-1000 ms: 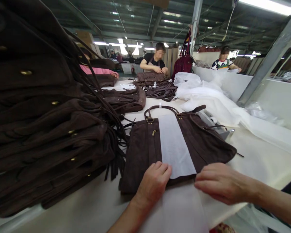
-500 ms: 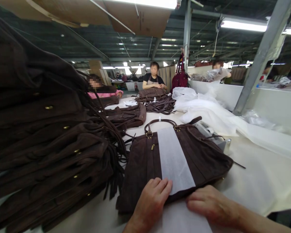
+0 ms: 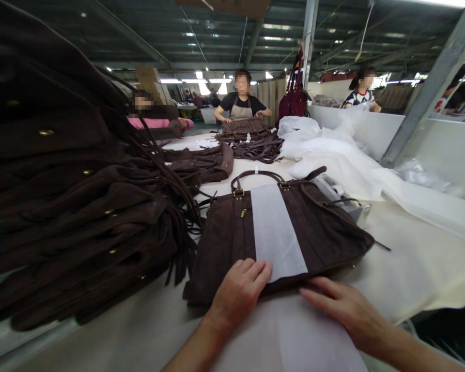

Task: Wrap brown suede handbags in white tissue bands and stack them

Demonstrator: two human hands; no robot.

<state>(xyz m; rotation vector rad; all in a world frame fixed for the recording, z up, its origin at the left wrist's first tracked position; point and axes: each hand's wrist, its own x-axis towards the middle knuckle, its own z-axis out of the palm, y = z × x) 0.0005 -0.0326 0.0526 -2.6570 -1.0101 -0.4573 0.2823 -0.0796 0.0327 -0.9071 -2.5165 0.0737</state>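
A dark brown handbag [image 3: 220,243] lies flat on the table, its two handles pointing away from me. A white paper strip [image 3: 276,227] runs down its front, and more white paper [image 3: 313,330] extends from below the bag toward me. My left hand [image 3: 240,287] is closed on the bag's near edge beside the strip, fingers together and curled, the thumb side against the strip's corner. To the right, my right hand [image 3: 344,305] is open, fingers stretched out just below the bag's near edge and over the lower paper. Its fingertips reach close to the edge; whether they touch is unclear.
A tall stack of brown bags [image 3: 73,206] rises on the left, straps hanging down. Crumpled white wrapping sheets [image 3: 333,155] lie at the back right, near a slanted metal post [image 3: 406,108]. A grey device [image 3: 346,201] sits behind the bag. Co-workers [image 3: 242,103] are across the table.
My right hand has let go of the near edge, its fingers straightening and drawing slightly right. My left hand stays on the bag. The camera view has tilted down; the co-worker opposite has spread their arms.
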